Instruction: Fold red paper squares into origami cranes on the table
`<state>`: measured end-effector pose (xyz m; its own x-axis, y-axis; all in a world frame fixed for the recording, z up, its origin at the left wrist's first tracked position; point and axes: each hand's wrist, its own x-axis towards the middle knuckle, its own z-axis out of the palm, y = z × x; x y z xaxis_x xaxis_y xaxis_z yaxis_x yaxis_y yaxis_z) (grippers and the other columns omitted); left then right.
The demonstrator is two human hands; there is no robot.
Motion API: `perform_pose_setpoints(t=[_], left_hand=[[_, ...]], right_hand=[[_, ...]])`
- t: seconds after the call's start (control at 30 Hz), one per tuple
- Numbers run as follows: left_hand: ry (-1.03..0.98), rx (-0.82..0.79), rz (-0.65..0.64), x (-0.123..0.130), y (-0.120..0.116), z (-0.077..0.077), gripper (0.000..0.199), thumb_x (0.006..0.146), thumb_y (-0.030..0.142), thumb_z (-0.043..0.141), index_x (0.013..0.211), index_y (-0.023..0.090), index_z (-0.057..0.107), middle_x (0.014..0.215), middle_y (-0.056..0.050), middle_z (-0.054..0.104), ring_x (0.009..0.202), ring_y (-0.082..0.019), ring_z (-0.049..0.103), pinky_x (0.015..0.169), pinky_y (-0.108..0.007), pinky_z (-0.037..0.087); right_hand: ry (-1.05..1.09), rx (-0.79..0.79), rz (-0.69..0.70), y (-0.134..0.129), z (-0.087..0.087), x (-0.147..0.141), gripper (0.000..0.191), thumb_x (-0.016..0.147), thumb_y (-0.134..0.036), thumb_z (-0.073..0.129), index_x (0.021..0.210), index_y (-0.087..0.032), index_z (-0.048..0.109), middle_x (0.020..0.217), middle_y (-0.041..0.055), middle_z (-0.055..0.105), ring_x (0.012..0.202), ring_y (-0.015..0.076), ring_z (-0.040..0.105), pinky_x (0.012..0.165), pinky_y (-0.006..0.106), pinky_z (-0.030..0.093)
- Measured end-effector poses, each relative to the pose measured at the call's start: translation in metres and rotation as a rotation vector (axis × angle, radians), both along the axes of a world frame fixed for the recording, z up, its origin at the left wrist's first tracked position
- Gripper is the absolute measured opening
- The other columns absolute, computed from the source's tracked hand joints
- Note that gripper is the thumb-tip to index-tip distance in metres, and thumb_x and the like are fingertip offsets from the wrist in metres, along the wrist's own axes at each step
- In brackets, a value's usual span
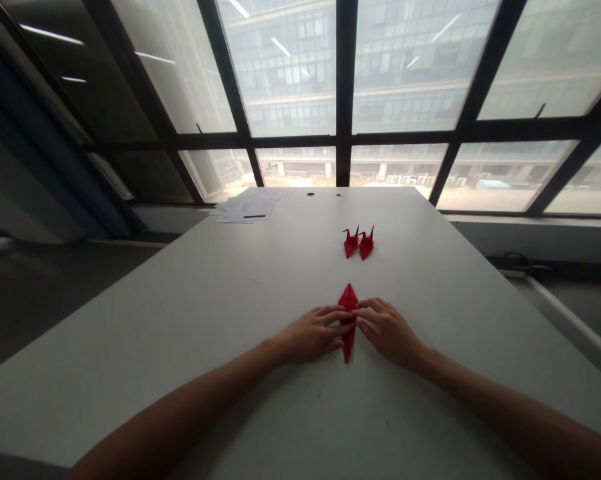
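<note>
A red folded paper (pixel 349 295), shaped like a long narrow diamond, lies on the white table with its points facing away and towards me. My left hand (pixel 314 333) rests on it from the left, fingers stretched and spread across its middle. From the other side my right hand (pixel 388 331) touches the paper's right edge with its fingertips, thumb and forefinger apart. The fingers hide part of the paper's middle. Beyond it, two red paper cranes (pixel 350 245) (pixel 366 247) stand side by side.
Loose white sheets (pixel 245 204) with a dark pen (pixel 254 216) on them lie at the table's far left edge. Round dark holes (pixel 310 194) sit near the far end of the white table (pixel 205 287). Tall windows (pixel 290 73) rise behind it.
</note>
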<state>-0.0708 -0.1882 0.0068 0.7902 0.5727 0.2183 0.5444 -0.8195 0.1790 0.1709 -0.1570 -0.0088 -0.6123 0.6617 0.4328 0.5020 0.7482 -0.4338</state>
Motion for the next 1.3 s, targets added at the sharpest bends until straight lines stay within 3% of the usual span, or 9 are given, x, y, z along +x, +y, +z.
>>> perform_pose_setpoints(t=[0.17,0.27,0.43,0.57,0.77,0.97,1.13,1.3], left_hand=[[-0.035,-0.070,-0.038,-0.001,0.002,-0.011,0.052,0.100,0.022,0.044,0.151,0.023,0.035,0.155,-0.007,0.038,0.147,-0.022,0.029,0.122,-0.042,0.026],[-0.064,-0.096,-0.044,-0.002,0.003,-0.013,0.055,0.100,0.023,0.045,0.153,0.023,0.031,0.154,-0.007,0.040,0.146,-0.021,0.031,0.121,-0.040,0.028],[-0.069,-0.096,-0.051,-0.002,0.003,-0.011,0.051,0.099,0.021,0.045,0.149,0.021,0.039,0.152,-0.008,0.042,0.145,-0.022,0.032,0.121,-0.041,0.028],[-0.032,-0.110,-0.051,-0.001,0.003,-0.007,0.050,0.099,0.021,0.044,0.149,0.018,0.040,0.151,-0.008,0.045,0.146,-0.020,0.031,0.122,-0.039,0.025],[-0.010,-0.114,-0.029,-0.001,0.003,-0.005,0.048,0.099,0.022,0.045,0.147,0.019,0.043,0.153,-0.007,0.041,0.146,-0.020,0.031,0.122,-0.038,0.026],[-0.030,-0.100,-0.040,-0.001,0.003,-0.005,0.050,0.098,0.022,0.045,0.149,0.021,0.040,0.152,-0.006,0.043,0.145,-0.021,0.032,0.122,-0.040,0.027],[-0.017,-0.085,-0.042,-0.001,0.003,-0.005,0.049,0.098,0.023,0.046,0.147,0.020,0.042,0.152,-0.007,0.043,0.145,-0.021,0.033,0.121,-0.040,0.028],[-0.007,-0.075,-0.026,-0.002,0.004,-0.010,0.048,0.099,0.023,0.043,0.147,0.020,0.042,0.153,-0.007,0.042,0.145,-0.020,0.032,0.122,-0.039,0.026]], right_hand=[[-0.064,-0.018,0.164,-0.027,0.009,0.003,0.026,0.095,-0.022,0.054,0.116,-0.027,0.068,0.114,0.0074,0.065,0.109,0.0236,0.058,0.097,0.043,0.048],[-0.183,-0.017,0.231,-0.034,0.009,0.007,0.038,0.094,-0.026,0.057,0.132,-0.026,0.059,0.128,0.0102,0.060,0.120,0.0268,0.054,0.102,0.047,0.046],[-0.335,-0.061,0.339,-0.038,0.001,0.024,0.072,0.094,-0.040,0.057,0.155,-0.022,0.024,0.159,0.0121,0.031,0.145,0.0281,0.029,0.119,0.050,0.025],[-0.386,-0.123,0.389,-0.042,-0.004,0.033,0.081,0.096,-0.054,0.048,0.157,-0.021,0.006,0.162,0.0123,0.018,0.150,0.0281,0.017,0.122,0.054,0.009],[-0.388,-0.206,0.406,-0.056,0.006,0.033,0.081,0.095,-0.058,0.046,0.157,-0.022,0.009,0.162,0.0126,0.014,0.150,0.0292,0.013,0.122,0.056,0.004],[-0.317,-0.203,0.408,-0.075,0.018,0.034,0.088,0.088,-0.058,0.060,0.157,-0.023,0.017,0.157,0.0147,0.032,0.146,0.0323,0.026,0.122,0.057,0.006],[-0.269,-0.182,0.404,-0.063,0.018,0.026,0.077,0.093,-0.048,0.058,0.156,-0.024,0.021,0.158,0.0123,0.031,0.146,0.0298,0.027,0.122,0.053,0.016],[-0.305,-0.243,0.522,-0.060,0.022,0.021,0.084,0.090,-0.058,0.057,0.155,-0.017,0.024,0.158,0.0167,0.025,0.147,0.0312,0.023,0.122,0.053,0.014]])
